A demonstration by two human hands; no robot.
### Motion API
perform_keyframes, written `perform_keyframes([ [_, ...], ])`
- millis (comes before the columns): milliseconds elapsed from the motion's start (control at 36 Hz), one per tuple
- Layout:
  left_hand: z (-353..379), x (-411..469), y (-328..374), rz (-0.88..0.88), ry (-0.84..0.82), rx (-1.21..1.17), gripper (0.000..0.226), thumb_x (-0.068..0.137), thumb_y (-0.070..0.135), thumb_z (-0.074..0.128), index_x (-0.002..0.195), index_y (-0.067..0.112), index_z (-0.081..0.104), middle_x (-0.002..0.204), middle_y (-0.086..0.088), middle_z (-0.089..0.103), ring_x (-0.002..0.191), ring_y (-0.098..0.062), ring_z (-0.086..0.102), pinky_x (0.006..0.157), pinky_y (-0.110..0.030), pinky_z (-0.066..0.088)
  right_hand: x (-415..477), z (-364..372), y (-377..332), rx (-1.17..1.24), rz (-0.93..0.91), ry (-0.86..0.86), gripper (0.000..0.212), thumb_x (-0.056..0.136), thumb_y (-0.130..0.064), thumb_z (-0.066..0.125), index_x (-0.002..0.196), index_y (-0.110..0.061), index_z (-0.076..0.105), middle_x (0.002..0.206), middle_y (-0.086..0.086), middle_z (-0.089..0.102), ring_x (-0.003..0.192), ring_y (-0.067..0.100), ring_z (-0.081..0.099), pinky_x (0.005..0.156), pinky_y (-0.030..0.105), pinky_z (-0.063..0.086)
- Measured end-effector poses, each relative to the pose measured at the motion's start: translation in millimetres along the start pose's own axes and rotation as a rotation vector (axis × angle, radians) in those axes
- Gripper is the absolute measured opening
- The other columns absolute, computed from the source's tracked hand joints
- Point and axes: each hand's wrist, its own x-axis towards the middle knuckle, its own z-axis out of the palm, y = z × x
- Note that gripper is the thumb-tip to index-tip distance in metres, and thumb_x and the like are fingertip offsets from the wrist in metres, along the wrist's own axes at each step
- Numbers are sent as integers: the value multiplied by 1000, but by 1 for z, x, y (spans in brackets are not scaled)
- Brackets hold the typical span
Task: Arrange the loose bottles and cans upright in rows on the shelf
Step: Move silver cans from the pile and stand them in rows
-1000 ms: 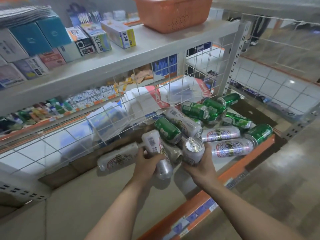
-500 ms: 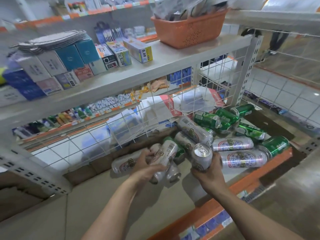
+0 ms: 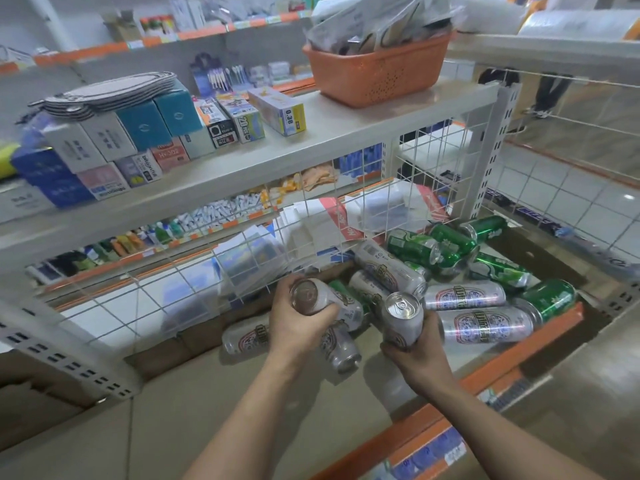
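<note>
Silver can [image 3: 323, 301], tilted, sat clamped in left hand [image 3: 298, 329]; right hand [image 3: 420, 358] gripped second can [image 3: 403, 318], top up; green cans [image 3: 446, 244] lay far right on shelf [image 3: 194, 403].

A shop: stocked price-tagged shelves [image 3: 346, 140].

Bright, flat shop light from overhead, seen through a wide and slightly smeared lens.

Light falls evenly from above. The wrapped packs [image 3: 571, 19] at 1 o'clock bleach to white, a lamp's reflection sits on the floor tiles [image 3: 628, 196] at 3 o'clock, and the lid of the silver can [image 3: 401, 306] at 5 o'clock glints. Shadows on the lower shelf [image 3: 346, 410] are soft and short. The wire grid [image 3: 194, 296] and the goods toward 9 o'clock are smeared with motion blur, and shelf edges and uprights bow near the borders.
</note>
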Motion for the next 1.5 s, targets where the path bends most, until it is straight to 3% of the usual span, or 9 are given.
perform_keyframes([
  [194, 28, -2, -2, 122, -11, -75, 51, 65, 20, 94, 104, 29, 62, 95, 3, 72, 89, -21, 71, 84, -47, 58, 1, -5, 9, 12, 5, -28, 65, 73, 9, 84, 119, -6, 40, 106, -9, 49, 88, -20, 56, 65, 2, 42],
  [444, 62, 2, -5, 92, -56, -144, 75, 61, 25, 97, 113, 46, 48, 104, 26, 67, 98, -2, 67, 89, -28, 52, 5, -8, 22, 11, 21, -49, 73, 72, 3, 87, 121, -20, 38, 116, -1, 57, 100, -1, 63, 77, 14, 50],
  [639, 70, 6, -13, 49, -147, -181, 61, 68, 1, 92, 120, 11, 61, 107, -1, 74, 93, -5, 68, 81, -16, 53, 8, -8, 25, 27, 27, -21, 74, 66, -2, 89, 114, -30, 41, 110, -3, 57, 97, -6, 63, 78, 23, 53],
  [806, 56, 5, -7, 9, -74, -169, 52, 62, 18, 90, 108, 18, 66, 100, -2, 75, 90, -18, 70, 85, -44, 59, 21, -9, 20, 40, 55, -99, 65, 67, 6, 88, 123, -19, 65, 107, -8, 77, 98, 5, 72, 78, 21, 53],
  [917, 27, 3, 4, 10, -38, -160, 37, 63, 12, 86, 93, 21, 66, 78, 13, 71, 71, -2, 63, 69, -21, 55, 24, -9, 1, 72, 98, -90, 56, 67, -4, 92, 117, -11, 69, 97, 0, 79, 90, 13, 76, 72, 29, 61],
  [1028, -12, 0, 11, 16, 48, -126, 29, 73, -5, 84, 92, 8, 65, 74, 9, 63, 62, 1, 55, 61, -15, 46, 27, 0, -54, 131, 34, -124, 42, 74, -2, 90, 102, -20, 64, 82, -15, 66, 65, -21, 62, 52, 0, 43],
  [1167, -75, -20, 19, -28, 227, -121, 52, 57, 31, 86, 97, 4, 66, 75, 7, 65, 65, -6, 55, 66, -25, 50, 21, 49, -105, 139, -101, -223, 57, 57, -33, 93, 108, -15, 73, 94, -3, 79, 92, 19, 76, 77, 37, 63],
  [1361, -185, -62, 17, -74, 397, -144, 30, 62, 17, 83, 85, 10, 66, 68, 8, 66, 60, -7, 58, 57, -21, 48, -42, 149, -172, 244, -115, -468, 35, 70, -12, 93, 95, -11, 69, 79, -5, 77, 68, 7, 69, 61, 27, 58],
  [1500, -270, -92, 4, -67, 524, -158, 37, 72, -5, 85, 102, 9, 70, 85, -1, 76, 70, -4, 66, 68, -19, 54, -101, 212, -206, 272, -115, -613, 31, 72, 5, 87, 82, -9, 60, 58, -9, 61, 50, 3, 53, 49, 17, 44],
])
